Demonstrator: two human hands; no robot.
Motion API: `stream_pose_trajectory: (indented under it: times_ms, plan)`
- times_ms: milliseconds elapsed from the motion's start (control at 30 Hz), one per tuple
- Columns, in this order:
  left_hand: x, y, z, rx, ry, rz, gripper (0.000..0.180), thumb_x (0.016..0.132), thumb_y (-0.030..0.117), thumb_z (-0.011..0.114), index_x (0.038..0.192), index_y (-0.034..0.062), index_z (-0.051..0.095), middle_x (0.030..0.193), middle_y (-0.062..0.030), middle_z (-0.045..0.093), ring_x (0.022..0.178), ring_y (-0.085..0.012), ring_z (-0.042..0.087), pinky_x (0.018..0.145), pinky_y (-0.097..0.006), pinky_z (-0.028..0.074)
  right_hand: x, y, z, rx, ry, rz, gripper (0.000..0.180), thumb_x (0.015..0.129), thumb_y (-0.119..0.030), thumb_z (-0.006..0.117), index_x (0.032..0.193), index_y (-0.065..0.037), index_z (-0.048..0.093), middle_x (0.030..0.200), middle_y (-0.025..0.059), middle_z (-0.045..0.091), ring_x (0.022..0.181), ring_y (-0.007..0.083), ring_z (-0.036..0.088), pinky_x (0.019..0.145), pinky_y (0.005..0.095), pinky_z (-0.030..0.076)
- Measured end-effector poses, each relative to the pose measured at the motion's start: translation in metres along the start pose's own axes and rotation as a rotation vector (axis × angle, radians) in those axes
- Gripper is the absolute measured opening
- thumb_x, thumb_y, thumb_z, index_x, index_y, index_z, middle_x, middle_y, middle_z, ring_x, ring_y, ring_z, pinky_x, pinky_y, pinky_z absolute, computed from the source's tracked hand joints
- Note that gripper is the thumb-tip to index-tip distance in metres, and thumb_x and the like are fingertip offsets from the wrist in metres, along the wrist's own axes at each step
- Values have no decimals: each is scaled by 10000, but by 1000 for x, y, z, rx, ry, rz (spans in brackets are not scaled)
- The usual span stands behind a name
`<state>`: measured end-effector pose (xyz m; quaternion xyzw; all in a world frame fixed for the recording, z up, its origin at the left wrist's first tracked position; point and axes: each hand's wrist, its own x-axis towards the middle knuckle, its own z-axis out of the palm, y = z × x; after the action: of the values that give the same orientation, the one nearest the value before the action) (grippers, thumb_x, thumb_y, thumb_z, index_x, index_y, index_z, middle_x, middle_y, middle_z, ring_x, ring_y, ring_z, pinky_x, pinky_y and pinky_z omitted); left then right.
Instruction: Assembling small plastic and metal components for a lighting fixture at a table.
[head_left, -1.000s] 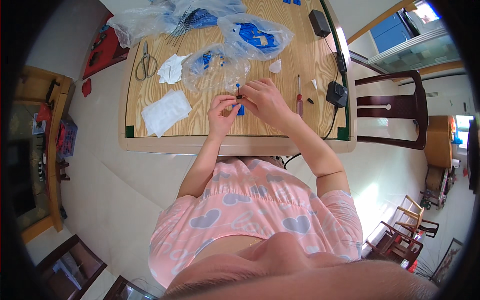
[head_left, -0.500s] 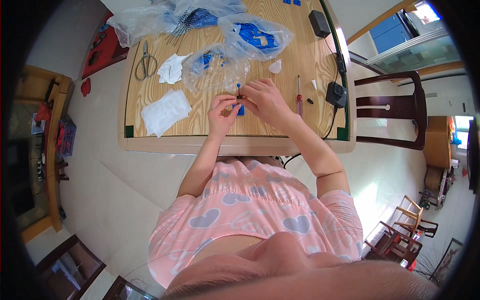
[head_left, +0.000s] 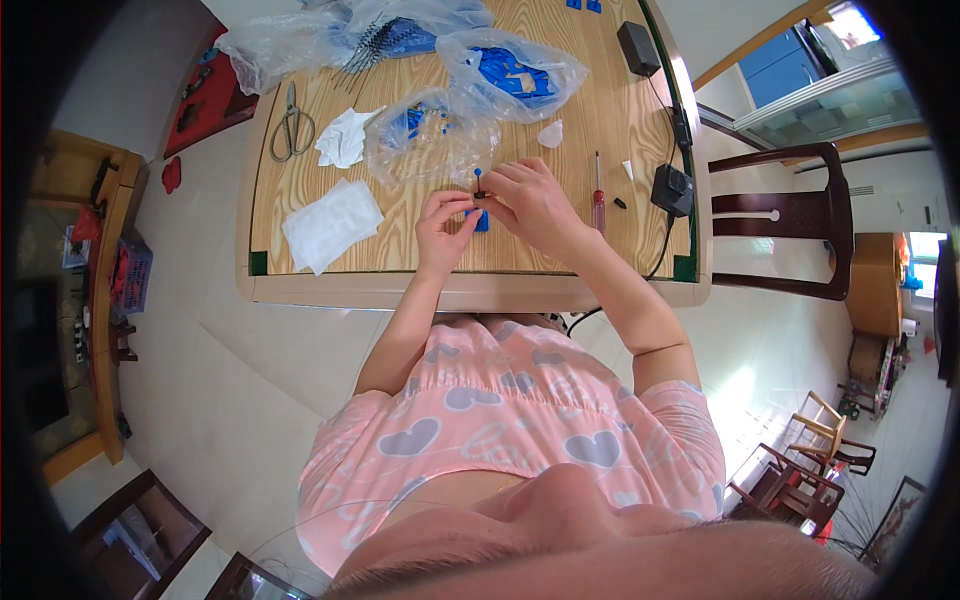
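Observation:
My left hand [head_left: 445, 235] and my right hand [head_left: 540, 207] meet over the near middle of the table, both with fingers closed in a pinch. Between their fingertips is a small black part [head_left: 479, 195], from which a thin dark pin with a round blue tip [head_left: 478, 172] stands up. Its exact kind is too small to make out. Just below the fingertips a small blue block [head_left: 482, 222] shows, partly hidden by my left fingers. Beyond the hands lies an open clear plastic bag [head_left: 432, 135] holding small blue pieces.
A bag of blue parts [head_left: 515, 80] and black wiry pieces [head_left: 375, 45] lie at the back. On the left are scissors [head_left: 292, 130], crumpled tissue [head_left: 346, 137] and white sheets [head_left: 332, 225]. A screwdriver [head_left: 599, 200] and black adapter [head_left: 673, 190] with a cable lie on the right.

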<state>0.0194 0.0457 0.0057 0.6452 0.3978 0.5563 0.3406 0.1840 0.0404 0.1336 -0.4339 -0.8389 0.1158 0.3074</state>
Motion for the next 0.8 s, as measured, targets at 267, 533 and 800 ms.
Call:
stream_pose_trajectory:
  times_ms: [267,533,800]
  plan:
    - [0,2,-1,19,-3,9,177,717,-13,752,881,30,701,975,-83,636,948,-224,599,845,-318,477,1,0,0,5,19,-13,155,827,-160,664,912,-59,584,823,85,602,824,295,583,817,392,410]
    - [0,0,-1,10,-8,7,187,718,-18,751,891,32,702,983,-80,636,951,-225,599,847,-318,477,1,-1,0,2,25,-20,159,812,-152,671,912,-62,588,817,81,601,811,289,585,806,390,411]
    - [0,2,0,22,-6,2,182,720,-15,753,888,33,701,972,-80,638,946,-224,600,842,-317,479,0,1,0,4,35,-22,151,810,-147,672,906,-66,588,819,80,602,814,290,584,801,388,412]
